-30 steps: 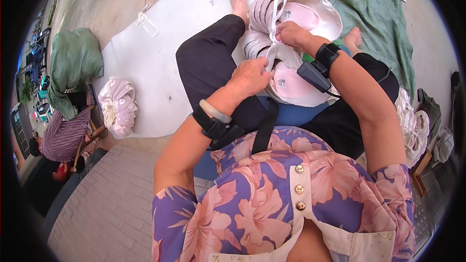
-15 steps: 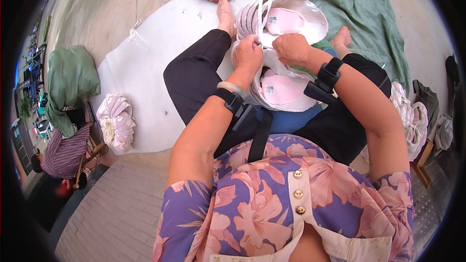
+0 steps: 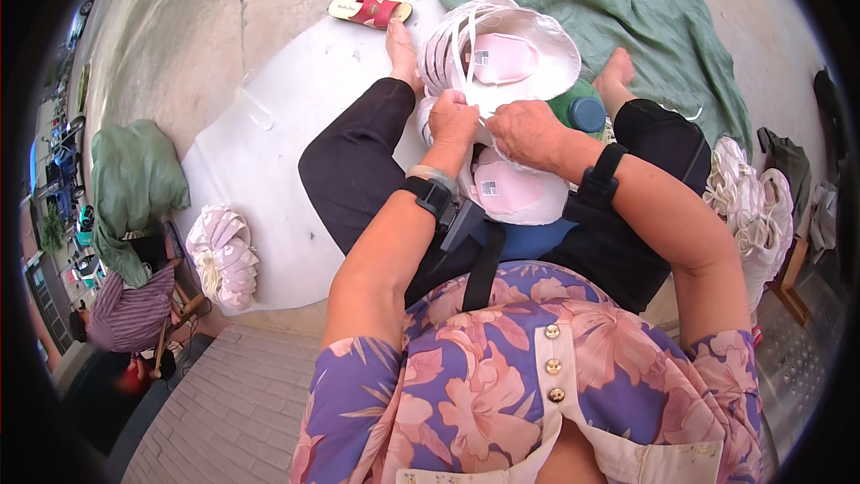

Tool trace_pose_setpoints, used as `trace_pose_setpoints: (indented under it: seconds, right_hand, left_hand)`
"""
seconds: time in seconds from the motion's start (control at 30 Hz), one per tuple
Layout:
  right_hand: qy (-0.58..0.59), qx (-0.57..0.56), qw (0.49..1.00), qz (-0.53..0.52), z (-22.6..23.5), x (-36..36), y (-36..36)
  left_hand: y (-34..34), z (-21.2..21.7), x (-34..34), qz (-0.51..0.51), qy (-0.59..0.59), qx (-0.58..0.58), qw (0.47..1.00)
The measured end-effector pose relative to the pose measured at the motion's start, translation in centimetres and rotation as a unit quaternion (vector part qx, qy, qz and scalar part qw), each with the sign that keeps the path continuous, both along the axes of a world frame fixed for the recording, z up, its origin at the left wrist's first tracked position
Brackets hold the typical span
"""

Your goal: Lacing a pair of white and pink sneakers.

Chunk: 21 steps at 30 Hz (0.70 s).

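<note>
A stack of white shoe uppers (image 3: 557, 40) stands between my legs, a pink lining with a small label inside its opening. White laces (image 3: 463, 40) hang over its left side. Nearer to me is a second stack of white uppers (image 3: 542, 211), also lined in pink. My left hand (image 3: 454, 121) is closed in a pinch on a white lace at the gap between the stacks. Just to its right, my right hand (image 3: 528, 132) has its fingers bent and closed at the same laces; its fingertips are partly hidden.
A green bottle (image 3: 584, 110) with a blue cap stands beside my right hand. Another bundle of pale uppers (image 3: 222, 255) lies on the white sheet (image 3: 278, 157) to the left. White shoes (image 3: 761, 206) are heaped at right. Green cloth (image 3: 618, 18) and red slippers (image 3: 372, 11) lie ahead.
My right hand has come slightly toward me relative to the far stack, uncovering the green bottle. The whole view has shifted a little. Both hands stay closed near the laces.
</note>
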State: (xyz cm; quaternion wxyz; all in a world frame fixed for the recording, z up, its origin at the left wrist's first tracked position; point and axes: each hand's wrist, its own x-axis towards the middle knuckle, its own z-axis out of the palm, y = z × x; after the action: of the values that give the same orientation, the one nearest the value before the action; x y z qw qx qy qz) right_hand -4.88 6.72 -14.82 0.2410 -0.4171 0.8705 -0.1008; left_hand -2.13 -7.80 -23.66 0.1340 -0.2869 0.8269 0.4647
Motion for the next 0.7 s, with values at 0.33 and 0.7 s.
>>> trace_pose_setpoints:
  seconds: [0.33,0.7]
  right_hand:
    - [-0.032,-0.149,0.956,-0.25,-0.5,-2.4,0.0]
    - [-0.206,0.005,0.946,-0.249,1.4,-6.5,-2.3]
  left_hand:
    - [0.5,-0.4,0.7,0.104,0.056,0.15,0.982]
    - [1.2,0.8,0.8,0.121,0.051,0.234,0.963]
